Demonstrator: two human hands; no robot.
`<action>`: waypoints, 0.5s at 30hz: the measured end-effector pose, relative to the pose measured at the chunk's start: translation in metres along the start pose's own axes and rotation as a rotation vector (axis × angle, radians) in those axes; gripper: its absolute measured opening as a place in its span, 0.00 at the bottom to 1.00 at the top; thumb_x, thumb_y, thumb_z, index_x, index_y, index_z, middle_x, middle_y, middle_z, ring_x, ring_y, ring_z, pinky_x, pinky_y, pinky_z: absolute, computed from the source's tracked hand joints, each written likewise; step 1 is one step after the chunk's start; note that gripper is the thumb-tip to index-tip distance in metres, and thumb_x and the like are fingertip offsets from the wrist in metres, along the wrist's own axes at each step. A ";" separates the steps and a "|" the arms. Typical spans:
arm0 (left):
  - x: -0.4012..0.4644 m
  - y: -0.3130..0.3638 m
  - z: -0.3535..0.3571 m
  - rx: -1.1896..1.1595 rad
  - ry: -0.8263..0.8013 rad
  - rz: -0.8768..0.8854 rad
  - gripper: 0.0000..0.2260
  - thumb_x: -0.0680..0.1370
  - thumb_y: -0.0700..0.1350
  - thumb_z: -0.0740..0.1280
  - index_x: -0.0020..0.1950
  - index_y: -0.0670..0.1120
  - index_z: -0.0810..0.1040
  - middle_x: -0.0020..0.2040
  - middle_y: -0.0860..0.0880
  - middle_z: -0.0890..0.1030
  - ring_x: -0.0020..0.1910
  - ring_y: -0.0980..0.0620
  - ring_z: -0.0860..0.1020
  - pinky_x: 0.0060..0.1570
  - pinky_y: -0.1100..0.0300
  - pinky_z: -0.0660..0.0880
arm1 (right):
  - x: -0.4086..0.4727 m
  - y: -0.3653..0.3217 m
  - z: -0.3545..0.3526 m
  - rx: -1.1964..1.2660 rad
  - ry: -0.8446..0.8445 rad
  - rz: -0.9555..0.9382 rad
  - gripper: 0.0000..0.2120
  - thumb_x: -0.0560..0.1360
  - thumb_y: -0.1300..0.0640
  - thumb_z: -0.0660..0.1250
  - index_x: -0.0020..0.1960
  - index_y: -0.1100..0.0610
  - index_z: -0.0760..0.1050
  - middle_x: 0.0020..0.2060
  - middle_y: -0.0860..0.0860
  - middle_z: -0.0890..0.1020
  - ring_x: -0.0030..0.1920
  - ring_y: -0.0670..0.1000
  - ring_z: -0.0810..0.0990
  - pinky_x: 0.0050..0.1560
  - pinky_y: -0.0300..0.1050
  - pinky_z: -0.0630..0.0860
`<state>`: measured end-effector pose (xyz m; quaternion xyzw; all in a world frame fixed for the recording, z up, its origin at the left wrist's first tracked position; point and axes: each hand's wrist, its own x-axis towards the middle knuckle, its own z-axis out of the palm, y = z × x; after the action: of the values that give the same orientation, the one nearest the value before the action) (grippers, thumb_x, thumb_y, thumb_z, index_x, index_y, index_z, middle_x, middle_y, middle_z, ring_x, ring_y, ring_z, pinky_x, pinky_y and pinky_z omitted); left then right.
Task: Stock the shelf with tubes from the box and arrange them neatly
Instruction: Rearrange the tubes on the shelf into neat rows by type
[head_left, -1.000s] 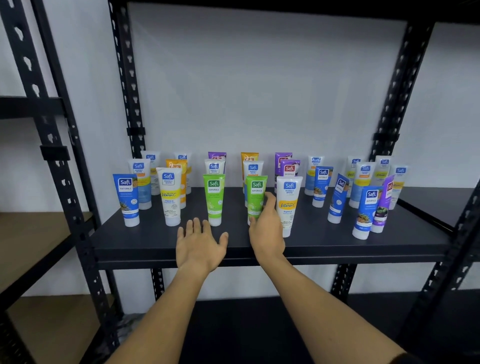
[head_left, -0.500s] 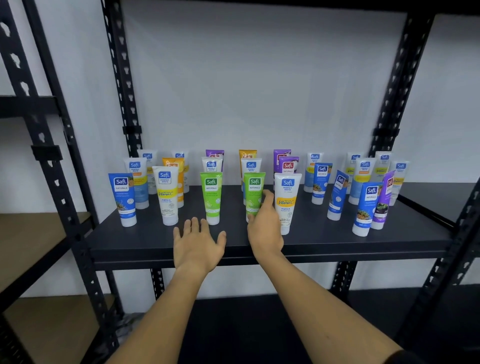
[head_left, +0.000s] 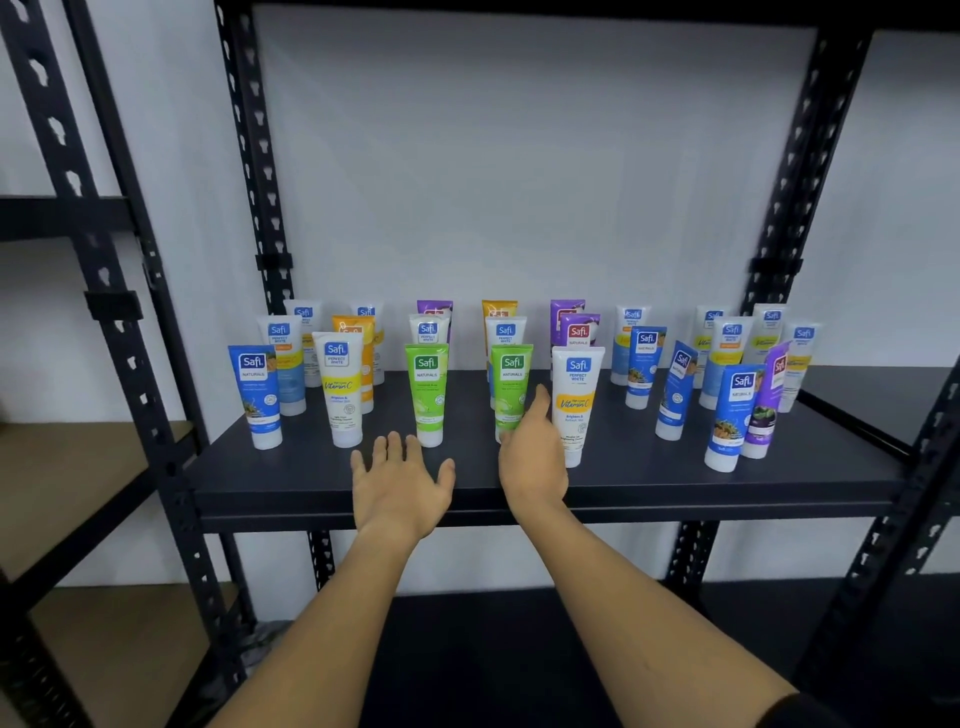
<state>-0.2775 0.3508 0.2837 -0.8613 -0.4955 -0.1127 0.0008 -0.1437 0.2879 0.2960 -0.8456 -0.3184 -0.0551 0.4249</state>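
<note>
Several Safi tubes stand cap-down in loose rows on the dark shelf (head_left: 649, 483). At the front stand a blue tube (head_left: 257, 395), a white Vitamin C tube (head_left: 340, 395), two green tubes and another white Vitamin C tube (head_left: 575, 400). My right hand (head_left: 530, 457) grips the lower part of the right green tube (head_left: 511, 379), thumb up between it and the white tube, and the tube's base is hidden behind my fingers. My left hand (head_left: 400, 483) hovers flat with fingers spread over the shelf's front, just short of the left green tube (head_left: 427, 389). No box is in view.
Black perforated uprights (head_left: 249, 156) (head_left: 810, 156) frame the shelf, with a white wall behind. At the right, a blue tube (head_left: 732, 415) and a purple tube (head_left: 768, 400) lean together. A second rack with wooden boards (head_left: 62, 467) stands to the left. A lower dark shelf lies beneath my arms.
Both hands stay almost where they were: the right on the green tube, the left spread open. The view has shifted slightly.
</note>
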 end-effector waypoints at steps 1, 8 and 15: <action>-0.001 0.001 -0.001 0.000 -0.005 -0.007 0.32 0.81 0.63 0.43 0.80 0.46 0.54 0.80 0.44 0.54 0.79 0.46 0.50 0.76 0.43 0.47 | -0.002 0.000 -0.002 -0.024 -0.012 -0.003 0.36 0.77 0.60 0.70 0.78 0.56 0.54 0.65 0.56 0.76 0.63 0.56 0.78 0.53 0.50 0.79; -0.013 0.006 -0.006 -0.057 -0.045 -0.053 0.34 0.81 0.64 0.43 0.80 0.44 0.52 0.80 0.42 0.52 0.79 0.44 0.49 0.76 0.42 0.45 | -0.030 0.017 -0.032 -0.147 -0.115 -0.215 0.15 0.81 0.53 0.64 0.67 0.54 0.71 0.55 0.51 0.82 0.54 0.52 0.81 0.50 0.47 0.77; -0.038 0.053 -0.005 -0.245 0.170 -0.038 0.24 0.82 0.58 0.54 0.71 0.45 0.69 0.70 0.44 0.72 0.71 0.41 0.66 0.72 0.43 0.58 | -0.027 0.043 -0.085 -0.099 -0.157 -0.318 0.09 0.80 0.53 0.64 0.58 0.49 0.79 0.48 0.46 0.84 0.47 0.47 0.82 0.47 0.45 0.80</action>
<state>-0.2517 0.2910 0.2867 -0.8326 -0.4925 -0.2450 -0.0645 -0.1254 0.1916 0.3108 -0.8062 -0.4770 -0.0711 0.3427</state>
